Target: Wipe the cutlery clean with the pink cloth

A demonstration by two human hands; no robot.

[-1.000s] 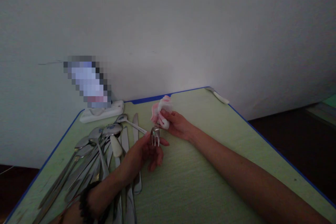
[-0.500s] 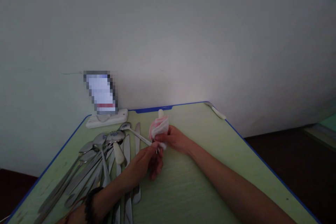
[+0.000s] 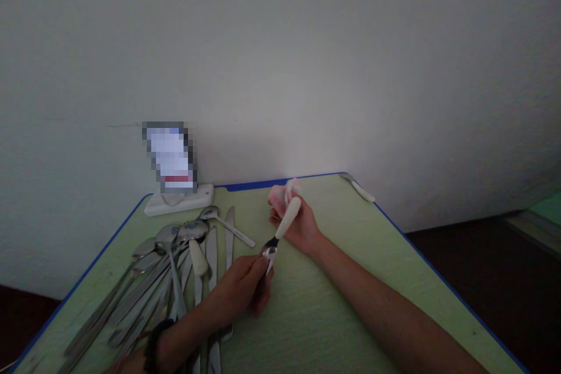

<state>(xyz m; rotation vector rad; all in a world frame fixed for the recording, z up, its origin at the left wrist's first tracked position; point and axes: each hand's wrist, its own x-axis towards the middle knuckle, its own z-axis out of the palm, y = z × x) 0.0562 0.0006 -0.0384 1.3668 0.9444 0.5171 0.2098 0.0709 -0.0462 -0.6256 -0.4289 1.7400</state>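
In the head view my left hand (image 3: 245, 283) is closed around the metal end of a fork (image 3: 289, 217). Its cream-white handle points up and away to the right, while the fingers partly hide the head. My right hand (image 3: 304, 227) grips a bunched pink-and-white cloth (image 3: 280, 198) just behind that handle. Left of my hands lies a small metal spoon (image 3: 234, 229), apart from the fingers. A table knife (image 3: 230, 234) rests beside it, partly covered by my left hand and arm.
Several metal spoons and knives lie in a pile (image 3: 162, 280) on the left of the green table (image 3: 333, 304). A phone (image 3: 170, 158) leans in a white stand (image 3: 179, 200) by the wall. A white-handled utensil (image 3: 363, 191) lies at the right edge.
My right hand and the cloth have moved right and slightly away, off the fork. The fork's white handle, wrapped by the cloth before, now shows bare and tilts right.
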